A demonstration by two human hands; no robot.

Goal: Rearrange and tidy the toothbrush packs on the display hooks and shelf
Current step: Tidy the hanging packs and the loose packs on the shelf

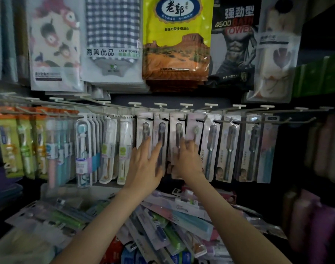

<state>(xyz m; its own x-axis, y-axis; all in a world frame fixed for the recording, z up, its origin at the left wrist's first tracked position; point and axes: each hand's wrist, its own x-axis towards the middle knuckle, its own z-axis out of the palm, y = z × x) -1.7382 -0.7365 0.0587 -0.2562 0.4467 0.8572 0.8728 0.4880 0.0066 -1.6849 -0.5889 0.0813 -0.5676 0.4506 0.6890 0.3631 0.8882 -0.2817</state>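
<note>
Nearest to me, a heap of loose toothbrush packs (181, 216) lies criss-crossed below the display, green, blue and pink ones overlapping at all angles. Both bare arms reach up over that heap to the hanging row.

The left hand (145, 164) is flat and spread, its straight fingers pressed against the fronts of two grey-carded packs (143, 130) that hang side by side. The right hand (187, 161) sits just beside it on the next pack (179, 134), near one with a pale green brush head (196, 130). Its fingers are blurred, so I cannot tell whether they pinch the card or only rest on it.

The row of packs hangs upright from white hooks (227, 121), with orange-topped packs (8, 141) far off to the left. Above the hooks hang bath towel packets, a yellow one (178, 39) beside a blue checked one (113, 35).
</note>
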